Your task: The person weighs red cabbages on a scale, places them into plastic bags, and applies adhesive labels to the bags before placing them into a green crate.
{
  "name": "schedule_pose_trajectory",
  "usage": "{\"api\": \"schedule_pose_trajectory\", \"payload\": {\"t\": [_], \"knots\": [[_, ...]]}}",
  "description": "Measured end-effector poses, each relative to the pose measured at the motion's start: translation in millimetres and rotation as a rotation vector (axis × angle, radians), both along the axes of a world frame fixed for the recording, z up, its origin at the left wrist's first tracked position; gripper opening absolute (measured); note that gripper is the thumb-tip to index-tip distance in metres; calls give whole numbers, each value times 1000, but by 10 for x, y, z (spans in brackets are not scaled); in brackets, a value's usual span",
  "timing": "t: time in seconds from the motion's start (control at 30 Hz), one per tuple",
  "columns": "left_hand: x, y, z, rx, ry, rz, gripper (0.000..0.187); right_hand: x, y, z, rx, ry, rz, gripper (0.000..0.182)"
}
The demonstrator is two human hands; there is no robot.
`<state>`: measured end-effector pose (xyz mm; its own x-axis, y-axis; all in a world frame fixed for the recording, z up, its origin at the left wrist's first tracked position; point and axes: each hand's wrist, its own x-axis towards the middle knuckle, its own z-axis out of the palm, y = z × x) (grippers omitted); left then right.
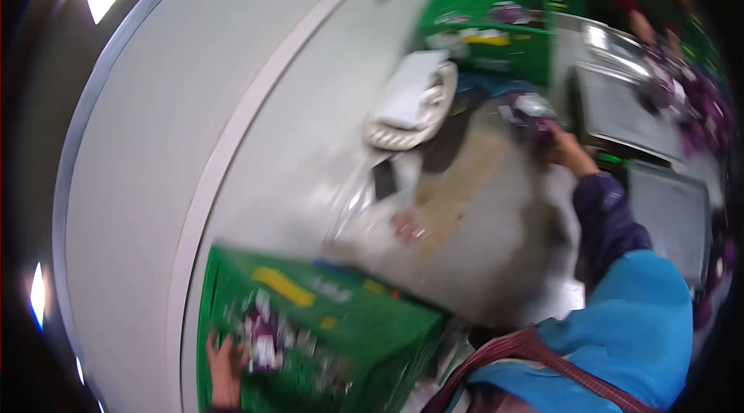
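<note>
My right hand, in a dark purple cuff, is closed round a clear bag of purple produce above the grey worktop. Motion blur hides the exact kind of produce. At lower left, my left hand is inside a green crate, fingers apart. Right beside its fingertips lies another bag of purple produce with a white label; whether they touch is hard to tell.
Beyond the worktop stand stacked green crates. A white basket sits by the pale wall. Metal scale plates and heaped purple bags are on the right, where another person's hand works.
</note>
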<state>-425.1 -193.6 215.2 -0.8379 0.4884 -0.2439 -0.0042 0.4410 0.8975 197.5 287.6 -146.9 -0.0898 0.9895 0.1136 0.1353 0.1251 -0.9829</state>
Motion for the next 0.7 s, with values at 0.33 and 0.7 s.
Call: {"api": "schedule_pose_trajectory", "payload": {"t": [0.33, 0.7], "knots": [[-654, -766, -753, -230, -142, 356, 81, -1426, -684, 2182, -64, -187, 133, 50], [-434, -773, -1236, 381, -668, -99, 52, -2732, -2176, 3106, -95, -18, 806, 37]]}}
